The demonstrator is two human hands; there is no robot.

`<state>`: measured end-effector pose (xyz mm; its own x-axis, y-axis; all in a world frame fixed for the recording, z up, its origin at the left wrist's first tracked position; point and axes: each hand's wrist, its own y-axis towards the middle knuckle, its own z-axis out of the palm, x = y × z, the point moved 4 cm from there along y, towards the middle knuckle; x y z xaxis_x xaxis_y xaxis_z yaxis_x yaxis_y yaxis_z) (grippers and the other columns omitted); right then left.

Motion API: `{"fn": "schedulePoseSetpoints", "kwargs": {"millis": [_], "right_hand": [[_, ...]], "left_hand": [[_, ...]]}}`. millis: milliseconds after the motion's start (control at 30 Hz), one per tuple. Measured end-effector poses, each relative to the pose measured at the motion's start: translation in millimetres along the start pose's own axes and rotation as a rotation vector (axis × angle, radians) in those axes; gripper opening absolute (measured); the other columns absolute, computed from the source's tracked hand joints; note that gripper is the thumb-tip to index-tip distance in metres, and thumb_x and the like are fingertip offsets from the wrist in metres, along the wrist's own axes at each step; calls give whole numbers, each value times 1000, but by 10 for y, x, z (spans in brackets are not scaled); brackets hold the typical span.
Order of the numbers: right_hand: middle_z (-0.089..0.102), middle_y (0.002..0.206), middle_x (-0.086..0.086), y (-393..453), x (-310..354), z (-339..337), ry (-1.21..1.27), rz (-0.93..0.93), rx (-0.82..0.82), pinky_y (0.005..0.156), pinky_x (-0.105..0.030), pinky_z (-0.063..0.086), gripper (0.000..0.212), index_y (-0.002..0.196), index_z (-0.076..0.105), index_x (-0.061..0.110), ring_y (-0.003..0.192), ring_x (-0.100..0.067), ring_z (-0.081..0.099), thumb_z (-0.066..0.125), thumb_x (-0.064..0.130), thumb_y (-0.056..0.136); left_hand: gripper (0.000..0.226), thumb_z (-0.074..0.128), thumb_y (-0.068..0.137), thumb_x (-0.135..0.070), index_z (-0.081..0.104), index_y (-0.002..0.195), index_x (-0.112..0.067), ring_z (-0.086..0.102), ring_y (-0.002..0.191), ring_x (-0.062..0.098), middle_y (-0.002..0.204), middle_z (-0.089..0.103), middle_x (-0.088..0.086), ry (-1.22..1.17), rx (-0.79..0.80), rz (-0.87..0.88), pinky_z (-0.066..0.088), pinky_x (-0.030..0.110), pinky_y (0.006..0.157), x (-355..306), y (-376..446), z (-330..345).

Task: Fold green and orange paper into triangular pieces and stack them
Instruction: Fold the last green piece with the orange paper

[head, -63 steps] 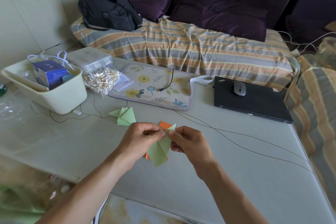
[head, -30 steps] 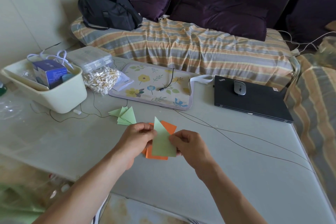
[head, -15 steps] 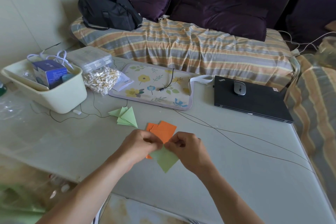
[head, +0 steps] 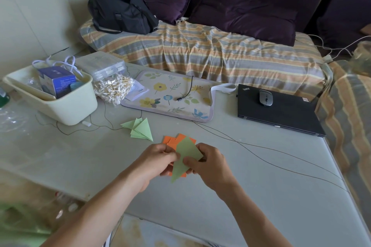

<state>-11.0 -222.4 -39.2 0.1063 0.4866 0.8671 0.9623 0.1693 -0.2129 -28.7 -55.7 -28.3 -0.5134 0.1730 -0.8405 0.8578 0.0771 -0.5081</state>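
The head view looks down on a pale grey, smooth counter (head: 261,196). Just above it, both hands hold a green paper piece (head: 185,156), matte and flat, folded into a kite-like shape with a long point aimed toward the viewer. The left hand (head: 158,161) has its fingers curled, its grip pinching the piece's left edge. The right hand (head: 208,163) pinches the right edge, thumb lying across the face of the paper. Under and behind the piece lie flat orange paper squares (head: 172,140), their corners overlapping on the counter. Farther left on the counter sits a small stack of green folded triangles (head: 140,129), sharp-cornered and fanned. Behind them stand a cream plastic bin (head: 66,109) and a floral mat (head: 172,96).
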Motion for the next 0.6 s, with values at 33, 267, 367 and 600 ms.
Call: {"fn": "schedulePoseSetpoints", "kwargs": {"millis": [33, 267, 367, 600], "right_hand": [[75, 69, 0, -5, 10, 12, 1, -6, 20, 62, -28, 49, 9, 81, 66, 17, 57, -6, 62, 73, 15, 86], [75, 80, -1, -5, 87, -12, 172, -111, -31, 71, -32, 56, 26, 98, 71, 26, 69, -14, 70, 68, 4, 86], [76, 87, 3, 2, 130, -32, 210, -171, -52, 81, -36, 59, 32, 97, 77, 26, 77, -18, 71, 64, -1, 86], [73, 95, 13, -3, 119, -20, 164, -209, -109, 85, -43, 58, 43, 87, 82, 34, 83, -22, 70, 64, -6, 82]], "left_hand": [[6, 64, 94, -10, 69, 90, -10, 66, 54, 10, 75, 74, 3, -19, -20, 21, 53, 28, 65, -9, 5, -1], [11, 63, 94, -5, 72, 88, -5, 65, 66, 23, 79, 73, 13, -225, -111, 8, 55, 36, 74, -10, 40, -65], [9, 65, 91, -5, 74, 92, -3, 68, 65, 21, 82, 76, 14, -286, -98, -15, 57, 35, 74, -11, 43, -67], [22, 56, 101, -16, 71, 92, -3, 69, 64, 22, 77, 75, 13, -425, -111, -67, 60, 30, 61, -14, 55, -56]]}}
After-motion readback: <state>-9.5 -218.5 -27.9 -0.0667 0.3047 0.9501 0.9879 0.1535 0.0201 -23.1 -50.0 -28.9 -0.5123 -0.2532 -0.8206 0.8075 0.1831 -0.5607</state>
